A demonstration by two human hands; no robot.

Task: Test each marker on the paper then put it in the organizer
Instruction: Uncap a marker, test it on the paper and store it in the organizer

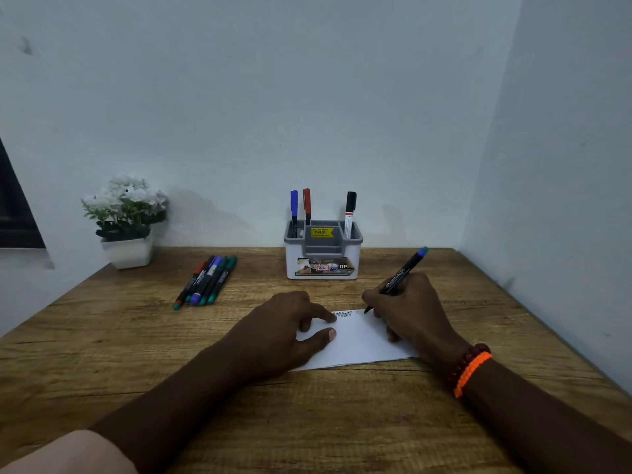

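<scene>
Marker pinched in right hand fingers.

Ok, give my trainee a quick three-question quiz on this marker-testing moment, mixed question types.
1. True or false: the white and grey plastic organizer holds three upright markers.
2. Which hand grips the black marker with the blue-green end: A left hand, B right hand?
3. What does the left hand press flat?

Key: 1 true; 2 B; 3 the white sheet of paper, its top edge already scribbled.
</scene>
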